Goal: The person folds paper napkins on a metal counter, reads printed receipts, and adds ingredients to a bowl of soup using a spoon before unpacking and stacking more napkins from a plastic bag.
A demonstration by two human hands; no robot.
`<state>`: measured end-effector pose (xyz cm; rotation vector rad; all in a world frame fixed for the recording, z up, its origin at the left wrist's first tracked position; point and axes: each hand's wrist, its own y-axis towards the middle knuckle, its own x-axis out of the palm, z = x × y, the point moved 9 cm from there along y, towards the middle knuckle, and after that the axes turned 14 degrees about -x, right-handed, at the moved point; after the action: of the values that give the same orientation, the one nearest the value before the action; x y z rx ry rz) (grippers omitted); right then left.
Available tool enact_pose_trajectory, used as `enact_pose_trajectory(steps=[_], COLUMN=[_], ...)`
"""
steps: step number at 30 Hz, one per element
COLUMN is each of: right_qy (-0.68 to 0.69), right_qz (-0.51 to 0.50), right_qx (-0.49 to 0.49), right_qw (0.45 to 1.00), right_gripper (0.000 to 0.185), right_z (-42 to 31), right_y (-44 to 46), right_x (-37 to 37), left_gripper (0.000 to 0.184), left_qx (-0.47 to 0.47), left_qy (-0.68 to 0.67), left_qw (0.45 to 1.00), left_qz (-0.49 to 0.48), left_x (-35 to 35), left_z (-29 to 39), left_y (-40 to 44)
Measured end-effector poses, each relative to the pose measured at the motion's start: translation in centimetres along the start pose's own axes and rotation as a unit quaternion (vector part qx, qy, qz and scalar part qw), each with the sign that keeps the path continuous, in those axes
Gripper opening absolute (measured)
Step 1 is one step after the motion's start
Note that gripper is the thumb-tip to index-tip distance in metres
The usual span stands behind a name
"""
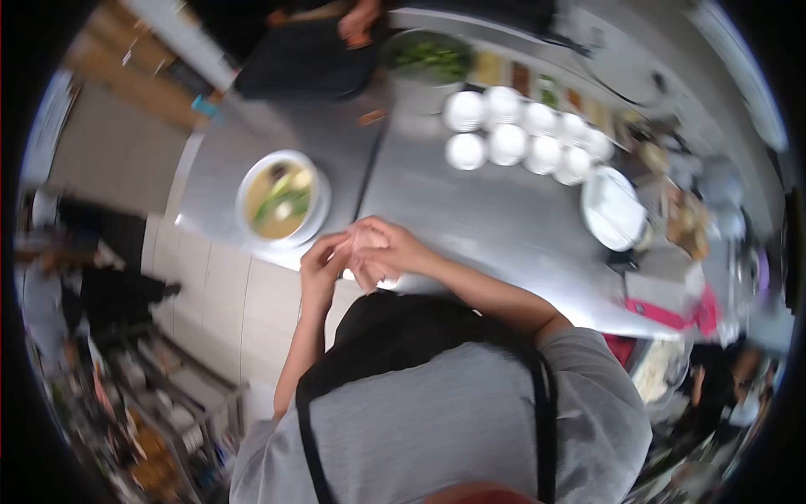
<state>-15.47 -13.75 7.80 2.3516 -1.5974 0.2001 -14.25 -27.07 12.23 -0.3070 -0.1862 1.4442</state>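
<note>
My left hand (321, 262) and my right hand (396, 249) meet at the near edge of the steel counter (420, 193), in front of my black apron. Both have their fingers closed around a soft, pale pink piece (369, 252); blur and the fingers hide what it is exactly. Just beyond my left hand stands a white bowl (245, 206) of broth with green leaves and pale chunks, set on a white plate (321, 217).
Stacks of white bowls (507, 144) fill the counter's back right. Behind them are a pot of greens (428, 63) and ingredient trays. A co-worker's hand (359, 23) is over a black board (306, 59). A white container (613, 208) stands right.
</note>
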Motion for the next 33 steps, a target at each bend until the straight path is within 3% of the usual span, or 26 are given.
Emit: enact_pose_trajectory(steps=[2,3,5,7,8,9,10,11,12,14,15,17,18,21,24,29,31,32,33], right_qy=[-0.214,-0.221,-0.304,-0.169,-0.383,-0.577,-0.549,-0.580,-0.637,-0.706,-0.706,-0.768,-0.762,-0.773,-0.793,-0.801,-0.783,-0.783,-0.761], right_qz=[-0.076,-0.063,-0.130,-0.081,-0.066,-0.045,0.018,0.107,0.180,0.226,0.222,0.203,0.165,0.120,0.176,0.162,0.155,0.153,0.167], right_qx=[-0.055,-0.063,0.067,0.100,0.015,-0.071,-0.045,-0.035,-0.079,0.015,0.009,0.065,0.088,0.076,0.005,-0.027,-0.028,-0.027,-0.065], right_qw=[0.972,0.971,0.941,0.977,0.921,0.812,0.835,0.807,0.745,0.671,0.672,0.604,0.620,0.618,0.583,0.576,0.603,0.602,0.623], right_gripper=[0.049,0.049,0.045,0.040,0.037,0.035,0.027,0.019,0.012,0.008,0.008,0.017,0.024,0.022,0.019,0.020,0.020,0.020,0.020], right_z=[-4.7,-6.8,-7.8,-4.9,-10.5,-16.7,-18.2,-18.4,-21.1,-21.9,-20.6,-18.4,-17.7,-18.6,-21.6,-19.2,-18.0,-17.6,-17.3], right_y=[-2.5,-3.6,-6.8,-9.5,-8.5,-7.1,-5.8,-4.3,-3.5,-2.1,-1.4,-0.6,-0.4,0.8,0.8,1.2,1.3,1.3,1.3], right_x=[-3.7,-6.1,-11.1,-17.9,-19.9,-21.5,-26.0,-32.3,-35.8,-42.5,-44.9,-48.5,-48.9,-48.8,-47.2,-46.9,-47.6,-48.0,-48.7], left_gripper=[0.017,0.016,0.015,0.014,0.015,0.015,0.015,0.015,0.015,0.015,0.015,0.013,0.013,0.012,0.010,0.012,0.014,0.015,0.016], left_qx=[0.039,0.055,0.078,-0.051,-0.052,-0.042,-0.037,-0.032,-0.026,-0.023,-0.022,-0.053,-0.050,-0.059,-0.147,-0.158,-0.178,-0.257,-0.237], left_qy=[0.019,0.040,0.067,0.014,0.028,0.027,0.069,0.110,0.108,0.202,0.199,0.188,0.189,0.208,0.238,0.332,0.357,0.357,0.437], left_qw=[0.998,0.997,0.995,0.999,0.998,0.999,0.997,0.993,0.993,0.974,0.974,0.964,0.963,0.953,0.930,0.901,0.896,0.880,0.857], left_qz=[-0.035,-0.024,-0.010,-0.009,-0.005,-0.006,0.014,0.035,0.037,0.105,0.110,0.180,0.184,0.214,0.238,0.230,0.197,0.180,0.132], left_x=[4.0,5.0,6.8,7.6,7.7,7.9,7.7,7.5,7.5,6.7,6.2,3.4,2.6,-0.6,-3.3,-5.7,-5.3,-5.9,-7.0], left_z=[1.1,0.5,0.4,-2.0,-3.0,-3.8,-4.6,-5.4,-6.1,-7.6,-9.0,-12.3,-13.2,-16.8,-21.8,-29.2,-30.7,-32.5,-36.6], left_y=[-0.4,0.1,0.0,-0.1,-0.2,-0.4,-0.7,-1.1,-1.6,-2.8,-3.4,-4.3,-5.0,-7.0,-8.3,-10.4,-11.7,-12.6,-12.7])
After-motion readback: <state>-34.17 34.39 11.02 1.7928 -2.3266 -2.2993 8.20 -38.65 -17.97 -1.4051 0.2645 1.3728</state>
